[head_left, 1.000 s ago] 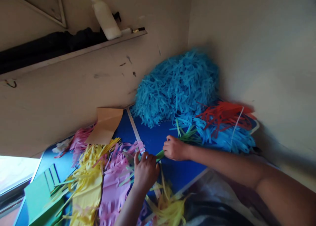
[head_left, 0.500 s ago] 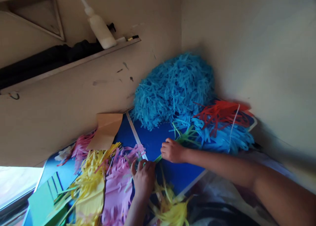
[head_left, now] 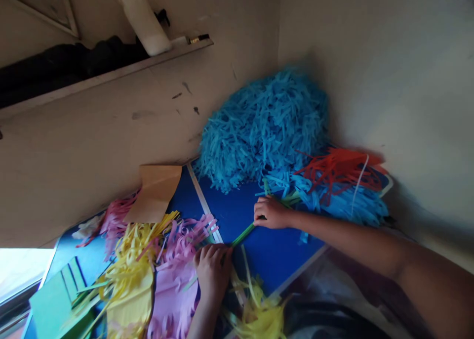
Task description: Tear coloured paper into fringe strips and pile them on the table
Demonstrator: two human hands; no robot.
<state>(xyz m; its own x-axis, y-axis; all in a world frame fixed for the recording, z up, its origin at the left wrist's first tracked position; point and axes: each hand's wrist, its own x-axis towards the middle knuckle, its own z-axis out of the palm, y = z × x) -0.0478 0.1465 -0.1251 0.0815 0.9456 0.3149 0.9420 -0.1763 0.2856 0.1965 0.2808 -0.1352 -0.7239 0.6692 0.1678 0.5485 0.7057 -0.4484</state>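
a corner of bare cream walls, with a blue mat (head_left: 237,208) on the work surface running into it.

a second ago the two hands were almost touching at the middle of the mat. now they are apart. the right hand (head_left: 272,213) has drawn off toward 2 o'clock, fingers closed in a pinch on the far end of a green strip (head_left: 244,234). the strip lies stretched in a straight line between the hands. the left hand (head_left: 212,270) has sunk toward 6 o'clock and lies knuckles up, fingers together, over the strip's near end at the edge of the pink fringe (head_left: 174,279). whether it pinches or only presses there cannot be told. judging by this, one strip has been pulled free and straightened out of the tangle.

at 12 o'clock of the right hand a big heap of blue shreds (head_left: 264,126) fills the corner, with red strips (head_left: 336,168) at 2 o'clock. yellow fringe (head_left: 129,260) and a green card (head_left: 50,304) lie at 9 o'clock of the left hand. a tan paper (head_left: 157,190) leans at the wall. above it, a shelf (head_left: 111,74) carries a white bottle (head_left: 142,18).
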